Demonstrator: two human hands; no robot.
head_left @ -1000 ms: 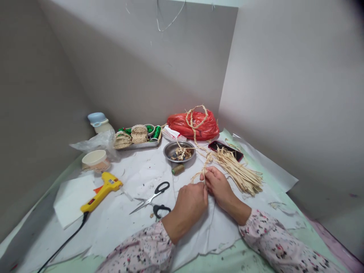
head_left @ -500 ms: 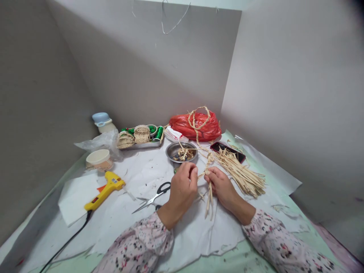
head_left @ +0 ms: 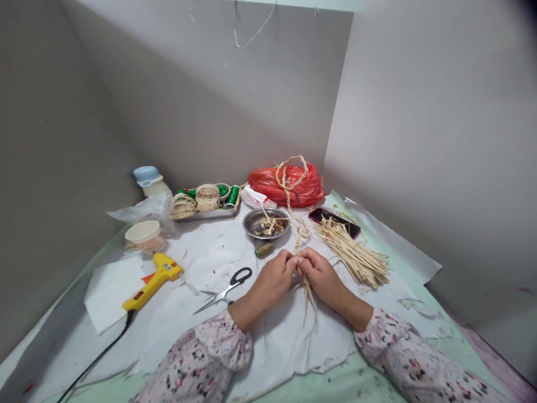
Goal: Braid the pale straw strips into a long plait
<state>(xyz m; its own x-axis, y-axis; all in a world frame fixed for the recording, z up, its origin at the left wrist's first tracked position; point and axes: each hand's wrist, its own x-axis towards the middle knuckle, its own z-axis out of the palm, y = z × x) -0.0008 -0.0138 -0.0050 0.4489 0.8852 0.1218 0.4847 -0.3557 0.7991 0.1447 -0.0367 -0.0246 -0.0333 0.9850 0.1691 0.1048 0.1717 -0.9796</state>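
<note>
A pale straw braid [head_left: 298, 239] runs from the top of a red plastic bag [head_left: 268, 187] down to my hands, with loose strands hanging below them. My left hand [head_left: 277, 274] pinches the braid's near end, thumb and fingers pressed together. Against it, fingertips touching, my right hand [head_left: 319, 273] pinches the same end from the other side. The exact hold is hidden behind the fingers. To the right lies a bundle of dry straw strips [head_left: 354, 252]. Black-handled scissors [head_left: 229, 288] rest left of my left hand, and a small thread spool [head_left: 264, 249] lies just beyond it.
A metal bowl [head_left: 247, 228] holds straw scraps. At left are a yellow glue gun [head_left: 155, 281] with its cord, a paper cup [head_left: 145, 235] and a lidded bottle [head_left: 150, 182]. A tray [head_left: 218, 214] carries twine and green thread. A phone [head_left: 354, 230] lies partly under the straw.
My left hand has come down and right to meet my right hand at the braid's end. The braid has shifted left, and the thread spool is now more exposed.
</note>
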